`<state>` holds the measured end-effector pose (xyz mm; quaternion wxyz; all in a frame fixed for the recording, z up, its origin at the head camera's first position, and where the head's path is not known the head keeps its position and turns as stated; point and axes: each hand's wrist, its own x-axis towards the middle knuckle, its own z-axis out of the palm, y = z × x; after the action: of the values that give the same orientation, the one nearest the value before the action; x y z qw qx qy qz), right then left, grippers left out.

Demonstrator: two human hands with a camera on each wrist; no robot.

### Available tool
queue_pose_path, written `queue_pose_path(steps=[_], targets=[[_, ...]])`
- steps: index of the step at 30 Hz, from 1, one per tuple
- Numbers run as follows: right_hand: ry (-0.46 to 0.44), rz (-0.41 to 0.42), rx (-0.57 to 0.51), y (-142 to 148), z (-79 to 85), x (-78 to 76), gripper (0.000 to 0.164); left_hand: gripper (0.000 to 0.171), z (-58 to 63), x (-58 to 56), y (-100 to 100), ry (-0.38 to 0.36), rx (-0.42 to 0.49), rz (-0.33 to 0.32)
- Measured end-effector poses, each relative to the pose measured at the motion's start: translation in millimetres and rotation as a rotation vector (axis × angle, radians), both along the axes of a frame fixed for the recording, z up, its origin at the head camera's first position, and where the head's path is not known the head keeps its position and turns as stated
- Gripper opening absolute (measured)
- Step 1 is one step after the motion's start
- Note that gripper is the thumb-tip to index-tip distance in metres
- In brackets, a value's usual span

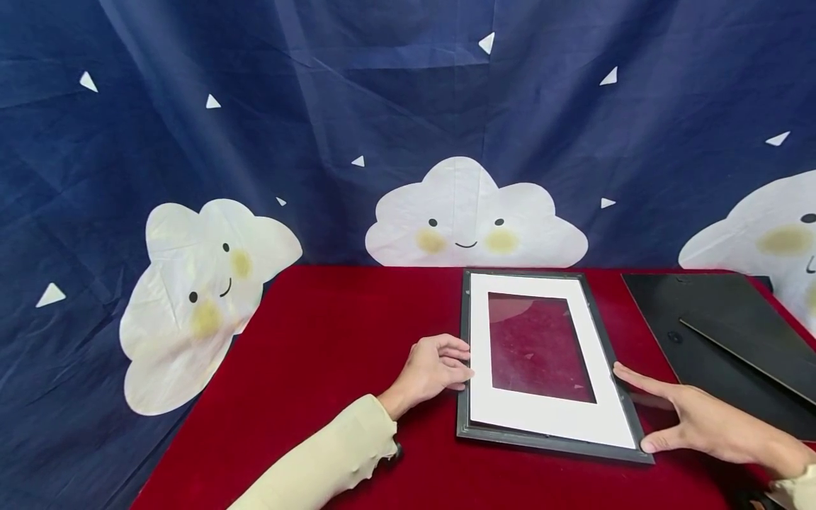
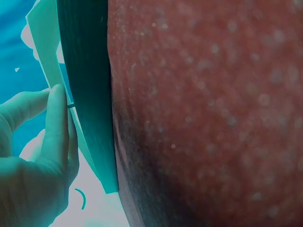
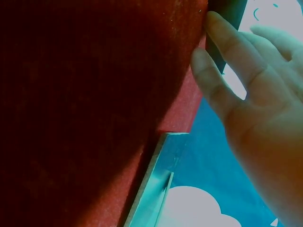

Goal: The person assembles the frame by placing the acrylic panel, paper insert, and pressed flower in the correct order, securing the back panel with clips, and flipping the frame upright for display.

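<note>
A black picture frame (image 1: pixel 554 445) lies flat on the red cloth, with a white mat board (image 1: pixel 545 418) over it; cloth shows through the mat's rectangular window. At the left edge, my left hand (image 1: pixel 433 368) pinches the mat with bent fingers. In the left wrist view, thumb and fingers meet at the edge of the pale mat (image 2: pixel 42 35), which stands slightly off the dark frame side (image 2: pixel 90 94). My right hand (image 1: pixel 695 418) is spread along the right side, thumb touching the near right corner and straight fingers farther up the edge.
Right of the frame lies a black backing board (image 1: pixel 650 304) with a stand leg (image 1: pixel 733 347) angled up from it. Red cloth (image 1: pixel 331 340) covers the table. A dark blue curtain (image 1: pixel 319 127) with white clouds hangs behind the table.
</note>
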<state>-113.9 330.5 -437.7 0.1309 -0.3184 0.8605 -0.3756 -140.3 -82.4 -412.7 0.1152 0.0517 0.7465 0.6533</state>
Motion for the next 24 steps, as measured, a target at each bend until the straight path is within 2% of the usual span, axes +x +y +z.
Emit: queue_pose_path(steps=[7, 15, 24], targets=[[-0.005, -0.002, -0.002, 0.5, -1.3, -1.1, 0.098, 0.031, -1.5, -3.6, -2.5, 0.019, -0.019, 0.002], [0.012, -0.011, 0.013, 0.6, 1.1, -1.0, 0.099, 0.03, -2.8, -8.6, -9.6, 0.041, -0.058, -0.029], [0.019, -0.029, 0.047, -0.6, 3.0, -0.6, 0.101, 0.029, -3.7, -12.2, -14.8, 0.018, -0.112, -0.047]])
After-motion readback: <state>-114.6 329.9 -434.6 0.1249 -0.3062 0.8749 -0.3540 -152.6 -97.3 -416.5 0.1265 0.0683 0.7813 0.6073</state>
